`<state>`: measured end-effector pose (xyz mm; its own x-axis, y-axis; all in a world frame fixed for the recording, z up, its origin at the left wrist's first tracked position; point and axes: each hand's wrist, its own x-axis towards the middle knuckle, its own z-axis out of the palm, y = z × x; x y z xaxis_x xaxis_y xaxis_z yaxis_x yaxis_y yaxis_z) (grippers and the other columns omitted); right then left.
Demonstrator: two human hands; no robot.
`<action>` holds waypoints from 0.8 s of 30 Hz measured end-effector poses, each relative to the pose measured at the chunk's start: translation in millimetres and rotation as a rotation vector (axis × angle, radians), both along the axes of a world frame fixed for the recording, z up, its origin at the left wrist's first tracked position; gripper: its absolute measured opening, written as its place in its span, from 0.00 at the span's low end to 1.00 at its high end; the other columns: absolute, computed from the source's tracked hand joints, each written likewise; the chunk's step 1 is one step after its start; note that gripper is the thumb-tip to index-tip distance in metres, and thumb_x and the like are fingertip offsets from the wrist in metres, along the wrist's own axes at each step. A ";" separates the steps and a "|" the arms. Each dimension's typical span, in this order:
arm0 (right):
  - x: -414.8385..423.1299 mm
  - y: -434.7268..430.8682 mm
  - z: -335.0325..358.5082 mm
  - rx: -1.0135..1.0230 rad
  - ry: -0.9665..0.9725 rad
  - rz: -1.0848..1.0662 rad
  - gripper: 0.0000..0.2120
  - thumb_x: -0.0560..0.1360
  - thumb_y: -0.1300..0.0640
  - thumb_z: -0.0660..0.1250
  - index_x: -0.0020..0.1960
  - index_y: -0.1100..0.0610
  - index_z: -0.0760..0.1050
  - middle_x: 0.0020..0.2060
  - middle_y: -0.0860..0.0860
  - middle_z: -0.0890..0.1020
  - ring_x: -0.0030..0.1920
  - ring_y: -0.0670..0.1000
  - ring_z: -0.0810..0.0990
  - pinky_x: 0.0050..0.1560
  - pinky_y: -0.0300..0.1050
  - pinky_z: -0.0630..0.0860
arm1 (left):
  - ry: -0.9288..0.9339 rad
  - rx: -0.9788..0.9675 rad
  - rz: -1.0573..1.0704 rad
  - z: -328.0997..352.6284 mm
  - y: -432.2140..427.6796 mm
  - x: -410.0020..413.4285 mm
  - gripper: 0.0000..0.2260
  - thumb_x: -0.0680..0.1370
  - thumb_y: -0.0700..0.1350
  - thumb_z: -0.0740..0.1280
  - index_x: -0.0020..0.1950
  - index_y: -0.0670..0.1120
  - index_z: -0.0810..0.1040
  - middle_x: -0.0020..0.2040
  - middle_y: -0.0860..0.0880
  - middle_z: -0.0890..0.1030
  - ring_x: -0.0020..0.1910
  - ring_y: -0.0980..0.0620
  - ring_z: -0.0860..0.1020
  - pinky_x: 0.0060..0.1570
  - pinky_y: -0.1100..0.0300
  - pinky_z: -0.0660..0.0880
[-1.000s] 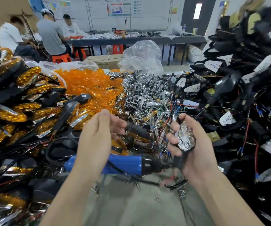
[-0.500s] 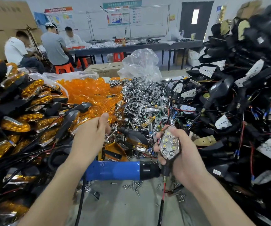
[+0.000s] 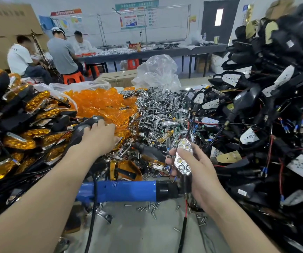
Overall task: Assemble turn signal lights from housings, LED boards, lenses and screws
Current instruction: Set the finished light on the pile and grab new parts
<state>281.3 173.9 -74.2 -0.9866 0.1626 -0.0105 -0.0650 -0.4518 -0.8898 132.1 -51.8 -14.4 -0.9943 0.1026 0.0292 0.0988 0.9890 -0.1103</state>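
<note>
My right hand [image 3: 195, 168] grips a turn signal housing fitted with a chrome reflector and LEDs [image 3: 182, 157], held upright, its red and black wires [image 3: 185, 214] hanging down. My left hand [image 3: 99, 136] reaches forward into the heap of orange lenses [image 3: 99, 103], fingers lying on the lenses; whether it holds one is hidden. A blue electric screwdriver [image 3: 121, 190] lies across the table between my arms. Loose screws [image 3: 150, 207] are scattered on the grey table [image 3: 138, 232].
Finished amber signals [image 3: 28, 132] are stacked at the left. A chrome reflector pile [image 3: 158, 110] sits in the middle, black housings with boards and wires [image 3: 267, 114] tower at the right. A clear plastic bag [image 3: 158, 72] and seated people [image 3: 61, 52] are behind.
My left hand has moved forward from near the screwdriver into the orange lens pile. My right hand has turned the housing upright and stayed in place.
</note>
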 end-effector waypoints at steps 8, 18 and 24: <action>-0.8 3.1 -1.2 -0.020 -0.007 0.021 0.08 0.80 0.59 0.69 0.58 0.59 0.77 0.47 0.56 0.86 0.36 0.52 0.84 0.31 0.43 0.77 | 0.044 0.404 0.036 -3.4 -7.8 2.8 0.16 0.80 0.50 0.68 0.66 0.48 0.73 0.64 0.44 0.76 0.63 0.42 0.74 0.65 0.43 0.71; -0.6 3.0 0.6 -0.043 -0.026 0.033 0.04 0.75 0.56 0.71 0.49 0.53 0.81 0.44 0.55 0.85 0.39 0.55 0.82 0.33 0.46 0.77 | -0.067 0.449 -0.058 3.5 -14.1 7.0 0.14 0.80 0.55 0.66 0.61 0.51 0.70 0.59 0.49 0.79 0.54 0.49 0.78 0.59 0.47 0.76; 0.0 1.3 5.0 -0.137 -0.048 0.029 0.04 0.81 0.61 0.65 0.55 0.58 0.76 0.43 0.56 0.84 0.35 0.53 0.81 0.29 0.44 0.77 | 0.260 1.087 0.012 23.3 -4.3 47.3 0.25 0.80 0.55 0.66 0.75 0.51 0.65 0.65 0.49 0.75 0.60 0.51 0.76 0.57 0.53 0.74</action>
<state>281.3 175.3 -69.1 -0.9887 0.1275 -0.0782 -0.0086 -0.5700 -0.8216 179.4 -56.2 8.9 -0.9455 -0.1136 0.3050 0.1886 0.5728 0.7977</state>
